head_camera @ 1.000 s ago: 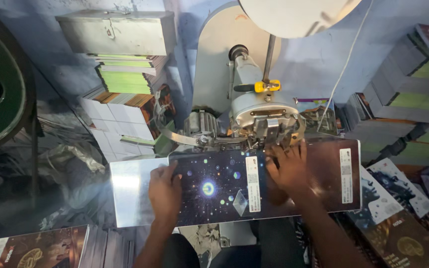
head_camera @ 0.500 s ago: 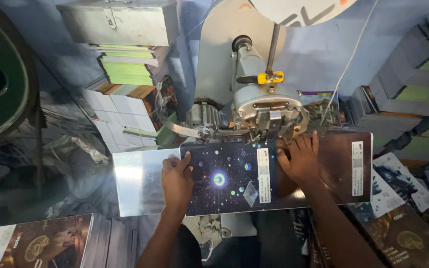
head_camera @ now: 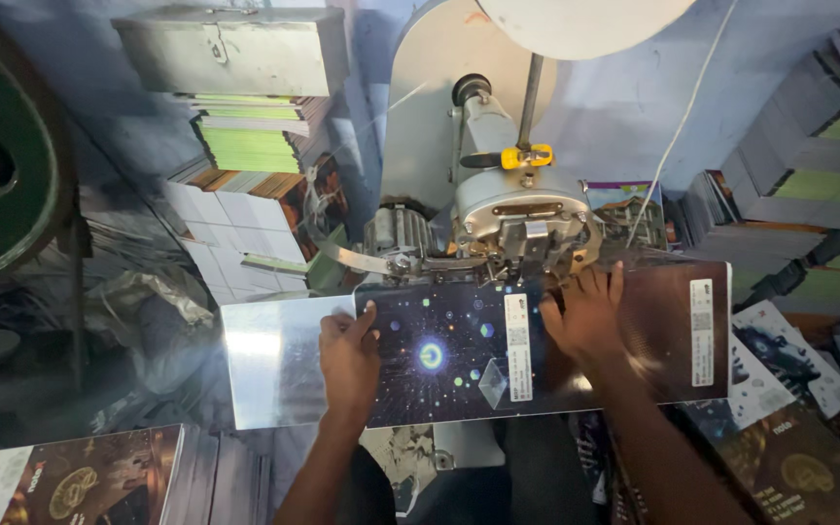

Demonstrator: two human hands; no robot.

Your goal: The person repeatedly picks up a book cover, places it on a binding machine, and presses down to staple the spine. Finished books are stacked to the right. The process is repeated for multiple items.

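Head view: we see the left hand (head_camera: 349, 355) lying flat, fingers together and pointing toward twelve o'clock, palm pressed on a wide glossy book cover (head_camera: 459, 350) printed with a dark starry pattern. The right hand (head_camera: 585, 316) also rests on this cover, fingers spread and fanned toward twelve o'clock, the tips close under the head of the machine; neither hand pinches anything. The cover lies open and flat across the machine's bed, its pale shiny flap reaching out at nine o'clock of the left hand and its brown flap with a white label at three o'clock of the right hand.

Just at twelve o'clock of the hands stands the grey stitching machine (head_camera: 517, 219), with a yellow clip (head_camera: 527, 156) on its upright rod. At ten o'clock of the machine, stacks of green-edged books (head_camera: 250, 131) sit under a grey metal box (head_camera: 230, 49). At three o'clock, more book stacks (head_camera: 809, 165) lean against the blue wall. At seven o'clock of the left hand lies a pile of brown covers (head_camera: 80, 476), and at five o'clock of the right hand lie further printed covers (head_camera: 789, 447).
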